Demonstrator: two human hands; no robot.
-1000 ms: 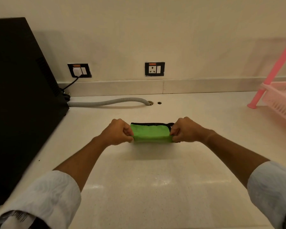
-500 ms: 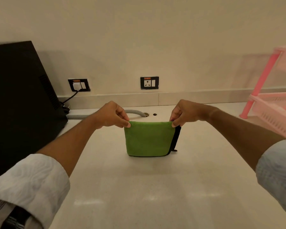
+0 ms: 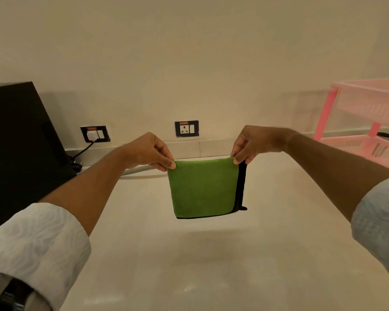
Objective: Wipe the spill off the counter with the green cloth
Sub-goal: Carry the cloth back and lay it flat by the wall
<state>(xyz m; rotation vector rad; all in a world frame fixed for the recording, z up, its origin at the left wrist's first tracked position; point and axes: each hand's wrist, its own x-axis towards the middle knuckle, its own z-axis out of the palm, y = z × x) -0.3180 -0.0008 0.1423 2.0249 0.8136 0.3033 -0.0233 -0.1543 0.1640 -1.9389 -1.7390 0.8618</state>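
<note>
The green cloth (image 3: 202,188), folded into a square with a black backing showing along its right and bottom edges, hangs in the air above the pale counter (image 3: 211,254). My left hand (image 3: 149,152) pinches its top left corner. My right hand (image 3: 250,142) pinches the top right corner. The cloth's lower edge is clear of the counter, and its shadow falls on the surface below. I can make out no spill on the counter.
A black appliance (image 3: 20,142) stands at the left, its plug in a wall socket (image 3: 95,134). A grey hose (image 3: 136,170) lies by the wall behind my left hand. A second socket (image 3: 186,128) is mid-wall. A pink plastic rack (image 3: 368,122) stands at the right.
Both hands lifted the cloth off the counter and let it hang down as a flat square. The view tilted upward, showing more wall and the rack's upper tier.
</note>
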